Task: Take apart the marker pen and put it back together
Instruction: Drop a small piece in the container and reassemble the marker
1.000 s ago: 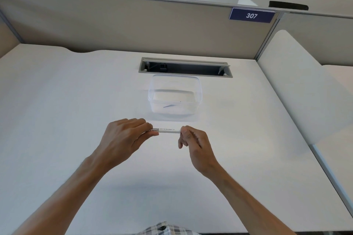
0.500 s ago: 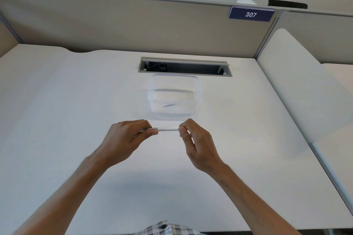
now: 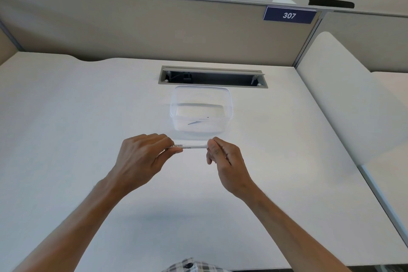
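**Both hands on the marker, held level above the surface**

We see the marker pen (image 3: 193,146) lying sideways between the two hands, white barrel with a line of black print near its left end. The left hand (image 3: 141,157) has its grip clamped on that left end: thumb under, fingers curled over the top, so the tip on that side is hidden from us. The right hand (image 3: 225,159) has its grip pinched on the right end of the pen, thumb and forefinger closed round it, other fingers curled loosely below. We cannot tell whether a cap or end plug is under either grip. The bare stretch of barrel runs straight from one grip to the other.

Just beyond the two grips, away from the person, we note a clear plastic container (image 3: 201,112) standing on the white surface (image 3: 88,117); the pen sits near its front wall but apart from it. Inside it we make out one or two thin small parts (image 3: 198,120), too faint to name. Further out from the grips, behind the container, a cable slot (image 3: 213,77) is cut into the surface. Up and to the right of the right grip, a blue tag reading 307 (image 3: 289,15) hangs on the beige partition (image 3: 132,28). Below both grips, at the near edge, a bit of checked cloth (image 3: 192,267) shows.
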The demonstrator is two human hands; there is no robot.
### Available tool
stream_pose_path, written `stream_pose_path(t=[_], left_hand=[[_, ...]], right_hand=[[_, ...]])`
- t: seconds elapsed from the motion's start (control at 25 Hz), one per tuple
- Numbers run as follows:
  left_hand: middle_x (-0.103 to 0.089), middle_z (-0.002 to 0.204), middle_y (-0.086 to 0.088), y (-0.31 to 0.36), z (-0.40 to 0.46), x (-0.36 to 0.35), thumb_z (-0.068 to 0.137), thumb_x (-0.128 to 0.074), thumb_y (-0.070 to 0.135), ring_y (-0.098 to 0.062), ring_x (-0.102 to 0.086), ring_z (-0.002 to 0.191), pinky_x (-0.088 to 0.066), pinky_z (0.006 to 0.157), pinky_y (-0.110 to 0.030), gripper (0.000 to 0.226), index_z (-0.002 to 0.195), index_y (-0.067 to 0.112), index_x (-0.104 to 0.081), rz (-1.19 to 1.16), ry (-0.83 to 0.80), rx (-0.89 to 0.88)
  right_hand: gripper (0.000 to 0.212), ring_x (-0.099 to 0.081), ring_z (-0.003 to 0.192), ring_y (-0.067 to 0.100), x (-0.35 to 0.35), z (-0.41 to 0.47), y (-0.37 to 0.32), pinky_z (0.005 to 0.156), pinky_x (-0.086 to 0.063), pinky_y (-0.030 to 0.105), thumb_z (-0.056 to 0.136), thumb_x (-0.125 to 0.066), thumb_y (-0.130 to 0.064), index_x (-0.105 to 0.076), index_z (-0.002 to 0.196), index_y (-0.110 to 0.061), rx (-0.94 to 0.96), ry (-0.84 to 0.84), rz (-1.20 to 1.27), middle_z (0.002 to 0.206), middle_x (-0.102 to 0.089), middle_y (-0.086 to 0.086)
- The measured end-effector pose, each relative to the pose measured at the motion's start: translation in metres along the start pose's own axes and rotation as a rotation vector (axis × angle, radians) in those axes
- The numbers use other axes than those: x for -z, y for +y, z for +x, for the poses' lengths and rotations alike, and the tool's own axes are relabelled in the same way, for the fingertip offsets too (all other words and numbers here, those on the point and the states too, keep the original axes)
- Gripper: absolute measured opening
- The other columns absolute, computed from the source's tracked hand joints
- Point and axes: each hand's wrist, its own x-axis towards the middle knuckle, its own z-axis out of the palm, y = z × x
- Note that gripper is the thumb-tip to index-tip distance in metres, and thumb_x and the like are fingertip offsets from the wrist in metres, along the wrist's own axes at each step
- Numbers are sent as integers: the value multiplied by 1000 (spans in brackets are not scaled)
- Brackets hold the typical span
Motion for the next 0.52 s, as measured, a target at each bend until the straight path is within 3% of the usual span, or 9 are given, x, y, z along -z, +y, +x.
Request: stream_pose_path(t=[0.08,0.24,0.44,0.52], left_hand=[[-56,59,4,-3,0,-1,95,-51,37,-22,-45,47,-34,42,-30,34,72,15,-63,65,25,-42],[-57,60,4,-4,-1,-3,96,-50,38,-22,-48,50,-37,43,-31,35,73,14,-63,69,-23,-53],[-54,59,9,-4,1,-2,93,-40,52,-14,-48,54,-36,47,-28,41,74,22,-60,-118,-141,111],[-51,57,10,-5,0,-3,92,-40,56,-12,-46,56,-34,48,-24,40,74,25,-58,-167,-172,161]], right_hand=[[44,-38,58,16,-1,3,-3,60,-31,29,101,-41,-27,-40,57,-35,-49,-29,59,54,-42,-13],[43,-41,54,15,-2,4,0,56,-33,22,100,-43,-30,-41,57,-29,-112,-32,98,51,-39,-13],[33,-53,58,21,0,-1,9,58,-42,37,102,-38,-40,-44,74,-22,51,60,-365,60,-53,1],[27,-48,59,14,3,-1,10,58,-42,33,102,-37,-38,-45,81,-23,163,85,-454,66,-51,-3]])
